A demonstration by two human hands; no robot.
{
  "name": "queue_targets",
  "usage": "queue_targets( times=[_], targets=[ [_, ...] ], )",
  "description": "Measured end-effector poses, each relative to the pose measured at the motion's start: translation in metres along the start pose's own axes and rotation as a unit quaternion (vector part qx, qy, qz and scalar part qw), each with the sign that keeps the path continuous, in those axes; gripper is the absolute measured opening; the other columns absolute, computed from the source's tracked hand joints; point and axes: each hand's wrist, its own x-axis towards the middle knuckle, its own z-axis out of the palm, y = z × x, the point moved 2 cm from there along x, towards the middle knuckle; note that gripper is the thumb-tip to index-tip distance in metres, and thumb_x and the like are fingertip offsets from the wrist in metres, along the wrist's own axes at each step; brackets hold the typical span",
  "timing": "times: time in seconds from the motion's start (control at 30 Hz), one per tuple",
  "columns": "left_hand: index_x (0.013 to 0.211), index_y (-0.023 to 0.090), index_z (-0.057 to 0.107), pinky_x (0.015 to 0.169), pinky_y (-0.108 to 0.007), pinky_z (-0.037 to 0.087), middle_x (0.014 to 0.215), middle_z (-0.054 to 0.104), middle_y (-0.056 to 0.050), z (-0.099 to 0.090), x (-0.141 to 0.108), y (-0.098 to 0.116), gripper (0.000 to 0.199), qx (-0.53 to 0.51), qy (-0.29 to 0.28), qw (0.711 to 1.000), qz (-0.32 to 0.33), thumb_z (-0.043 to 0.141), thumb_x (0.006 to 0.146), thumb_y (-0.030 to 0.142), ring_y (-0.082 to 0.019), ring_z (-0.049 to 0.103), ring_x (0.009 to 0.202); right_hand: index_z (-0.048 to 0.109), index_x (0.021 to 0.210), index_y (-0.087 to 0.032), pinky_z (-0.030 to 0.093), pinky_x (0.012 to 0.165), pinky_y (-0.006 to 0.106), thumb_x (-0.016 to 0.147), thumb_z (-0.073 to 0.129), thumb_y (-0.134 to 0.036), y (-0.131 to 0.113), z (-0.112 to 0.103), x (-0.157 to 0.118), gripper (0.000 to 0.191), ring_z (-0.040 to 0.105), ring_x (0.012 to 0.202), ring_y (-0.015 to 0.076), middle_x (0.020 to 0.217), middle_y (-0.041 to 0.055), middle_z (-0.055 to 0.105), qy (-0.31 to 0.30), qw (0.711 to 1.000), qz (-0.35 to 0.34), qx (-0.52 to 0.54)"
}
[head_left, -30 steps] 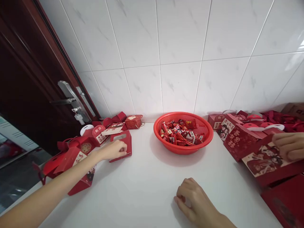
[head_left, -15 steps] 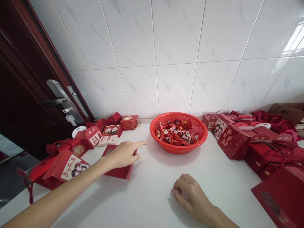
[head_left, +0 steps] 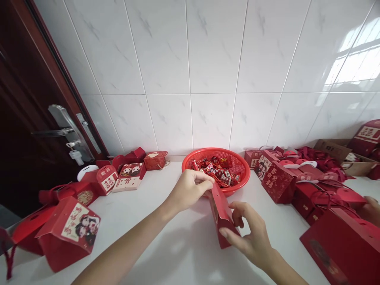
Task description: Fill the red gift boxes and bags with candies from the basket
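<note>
A red paper gift box [head_left: 220, 211] stands on the white tabletop in front of me, its top folded up to a ridge. My left hand [head_left: 190, 188] pinches the far end of that ridge between thumb and fingers. Around the near end, my right hand [head_left: 252, 231] has its thumb on the closest corner and its fingers at the right side. Just behind the box sits a red plastic basket [head_left: 246, 174] with wrapped candies [head_left: 224, 175] in it, partly covered by my left hand.
Decorated gift boxes [head_left: 69, 229] line the left side, near a dark door [head_left: 26, 99]. More red boxes [head_left: 277, 178] crowd the right, with a cardboard box [head_left: 358, 166] behind. Another person's hand [head_left: 372, 209] shows at the right edge. A tiled wall [head_left: 166, 59] rises behind.
The gift box has come from the left to the middle, in front of the basket. My left hand moved right with it, and my right hand opened from a curl and closed around its near end.
</note>
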Motion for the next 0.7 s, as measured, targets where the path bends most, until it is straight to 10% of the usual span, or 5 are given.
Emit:
queue_targets(
  times=[0.2, 0.4, 0.57, 0.7],
  targets=[
    [0.098, 0.013, 0.078, 0.08, -0.034, 0.062, 0.088, 0.079, -0.007, 0.004, -0.006, -0.018, 0.028, 0.018, -0.029, 0.999, -0.021, 0.062, 0.075, 0.012, -0.021, 0.076, 0.077, 0.061, 0.099, -0.022, 0.043, 0.053, 0.024, 0.095, 0.054, -0.015, 0.001, -0.011, 0.016, 0.011, 0.05, 0.055, 0.0121, 0.064, -0.0037, 0.055, 0.01, 1.0, 0.01, -0.006],
    [0.112, 0.023, 0.076, 0.098, -0.037, 0.052, 0.112, 0.069, -0.007, -0.009, -0.009, -0.025, 0.032, 0.181, 0.04, 0.976, 0.119, 0.071, 0.08, 0.027, -0.023, 0.067, 0.105, 0.067, 0.093, -0.021, 0.045, 0.063, 0.026, 0.098, 0.051, -0.023, 0.007, -0.008, 0.022, 0.017, 0.057, 0.068, 0.015, 0.077, 0.0014, 0.066, -0.013, 0.988, 0.096, 0.123],
    [0.086, 0.021, 0.076, 0.091, -0.031, 0.049, 0.099, 0.068, -0.005, -0.018, -0.012, -0.033, 0.023, 0.158, -0.023, 0.98, 0.116, 0.063, 0.09, 0.04, -0.019, 0.064, 0.095, 0.065, 0.078, -0.019, 0.043, 0.061, 0.027, 0.095, 0.056, -0.041, 0.014, 0.008, 0.015, 0.029, 0.054, 0.066, 0.0159, 0.072, 0.0018, 0.06, -0.034, 0.906, 0.257, 0.334],
    [0.071, 0.017, 0.066, 0.078, -0.027, 0.046, 0.083, 0.065, -0.003, -0.012, -0.02, -0.035, 0.033, 0.119, -0.087, 0.985, 0.092, 0.058, 0.093, 0.04, -0.016, 0.059, 0.08, 0.067, 0.071, -0.018, 0.044, 0.06, 0.03, 0.092, 0.05, -0.058, 0.023, 0.017, 0.017, 0.048, 0.055, 0.066, 0.0187, 0.072, 0.0055, 0.062, -0.025, 0.874, 0.256, 0.413]
  ],
)
